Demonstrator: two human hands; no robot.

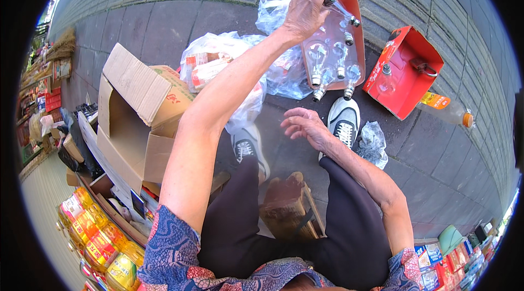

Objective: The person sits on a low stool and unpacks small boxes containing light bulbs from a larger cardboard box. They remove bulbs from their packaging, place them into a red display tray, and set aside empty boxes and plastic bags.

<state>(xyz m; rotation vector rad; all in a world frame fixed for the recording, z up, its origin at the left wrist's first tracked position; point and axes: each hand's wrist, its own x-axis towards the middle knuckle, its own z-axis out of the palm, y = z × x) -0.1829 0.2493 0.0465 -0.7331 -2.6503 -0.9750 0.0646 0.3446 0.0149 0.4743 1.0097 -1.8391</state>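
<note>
At the far end of a shallow red tray (360,51), my left hand (305,14) reaches in with its fingers closed at the dark base of a light bulb (329,0). Several clear glass bulbs lie in the tray, one of them a bulb (316,57) with a silver screw base pointing towards me. A few bases stick out over the near rim. Empty and half curled, my right hand (307,125) hovers above the pavement, short of the tray and beside my shoe (344,117).
A red box (405,72) holds a bulb (385,80) and a padlock (423,66). Beside it lies a plastic bottle (446,111). Plastic bags (223,61) with packages sit left of the tray, near an open cardboard carton (131,127). Oil bottles (98,242) stand lower left; a wooden stool (286,205) is between my legs.
</note>
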